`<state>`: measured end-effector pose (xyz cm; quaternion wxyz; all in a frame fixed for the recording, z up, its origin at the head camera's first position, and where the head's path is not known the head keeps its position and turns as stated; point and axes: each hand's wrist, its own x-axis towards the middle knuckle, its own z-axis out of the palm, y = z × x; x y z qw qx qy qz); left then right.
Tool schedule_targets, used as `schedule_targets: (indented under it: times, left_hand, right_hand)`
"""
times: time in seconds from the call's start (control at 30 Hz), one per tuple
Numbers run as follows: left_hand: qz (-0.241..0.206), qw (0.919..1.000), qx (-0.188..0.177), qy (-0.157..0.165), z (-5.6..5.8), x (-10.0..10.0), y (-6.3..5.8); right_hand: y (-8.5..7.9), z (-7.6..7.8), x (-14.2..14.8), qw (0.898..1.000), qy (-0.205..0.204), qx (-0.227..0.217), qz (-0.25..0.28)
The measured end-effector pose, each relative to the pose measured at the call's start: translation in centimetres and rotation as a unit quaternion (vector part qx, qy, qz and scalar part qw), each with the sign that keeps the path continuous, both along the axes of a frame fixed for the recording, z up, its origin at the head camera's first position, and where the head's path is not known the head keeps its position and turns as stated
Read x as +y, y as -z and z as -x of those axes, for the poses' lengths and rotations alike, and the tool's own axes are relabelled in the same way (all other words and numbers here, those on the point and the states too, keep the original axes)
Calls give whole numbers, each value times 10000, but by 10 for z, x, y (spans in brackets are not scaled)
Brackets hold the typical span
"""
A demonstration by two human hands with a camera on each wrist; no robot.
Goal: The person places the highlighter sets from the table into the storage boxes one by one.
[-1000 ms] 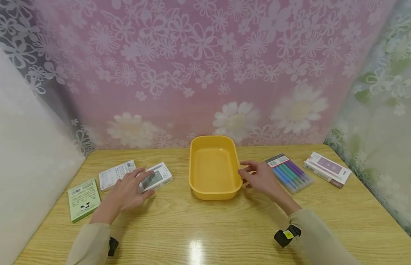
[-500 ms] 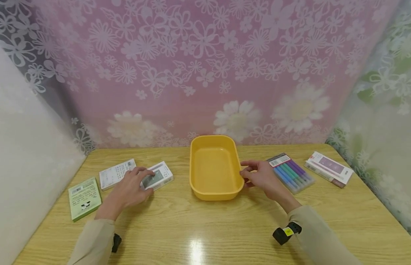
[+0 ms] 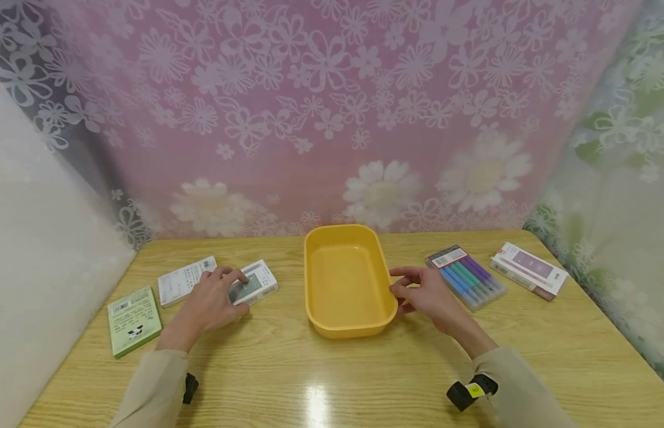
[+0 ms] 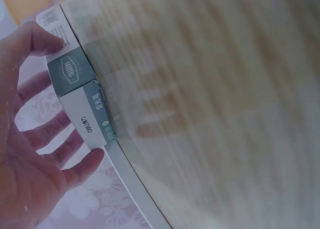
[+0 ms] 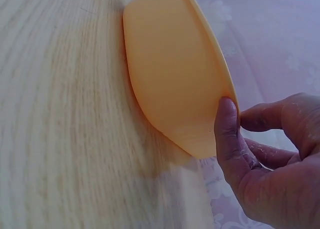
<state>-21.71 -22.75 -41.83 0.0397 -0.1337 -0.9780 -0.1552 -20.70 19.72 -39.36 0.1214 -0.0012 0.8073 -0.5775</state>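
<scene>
A yellow plastic tray [image 3: 346, 279] stands at the middle of the wooden table. At its right rim is my right hand [image 3: 425, 297], thumb and index finger pinching the edge. Up close in the right wrist view, the thumb lies against the tray's outer wall [image 5: 170, 69]. My left hand [image 3: 208, 303] grips a small white and grey-green carton [image 3: 254, 284] lying left of the tray. In the left wrist view the thumb and fingers span the carton [image 4: 77, 71], which has printed lettering; its contents are hidden.
Left of the gripped carton lie a white printed box [image 3: 184, 279] and a green box [image 3: 135, 321] with a panda picture. To the right are a clear pack of coloured pens [image 3: 468, 276] and a white and purple box [image 3: 529, 268]. A floral curtain [image 3: 332, 119] hangs behind the table.
The tray has shifted slightly toward me, its near end lower in the head view, with my right hand on it. My left hand has settled more closely over the carton.
</scene>
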Motion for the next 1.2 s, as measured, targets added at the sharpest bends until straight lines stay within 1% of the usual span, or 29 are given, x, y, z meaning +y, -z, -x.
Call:
schedule_targets:
  times: [0.2, 0.4, 0.5, 0.6, 0.8, 0.93, 1.1, 1.2]
  left_hand:
    - [35, 10000, -25, -76, 3, 1, -1]
    - [140, 9998, 40, -132, 1, 0, 1]
    - [172, 9997, 107, -132, 1, -1, 1]
    - [220, 9995, 204, -52, 1, -1, 1]
    - [319, 9984, 460, 48, 0, -1, 1]
    - [228, 9983, 537, 97, -1, 0, -1]
    - [-14, 9983, 561, 155, -4, 1, -5]
    - [-191, 9975, 616, 271, -6, 3, -8]
  right_hand:
    - [1, -6, 0, 9999, -7, 33, 163]
    - [3, -5, 2, 9990, 94, -254, 361]
    - [3, -4, 4, 9974, 121, -446, 561]
    - [4, -4, 5, 9950, 107, -648, 754]
    - [4, -3, 5, 9933, 17, -726, 894]
    - [4, -2, 6, 9934, 17, -730, 887]
    - [5, -3, 6, 9928, 35, -771, 921]
    - [6, -3, 7, 9923, 31, -788, 955]
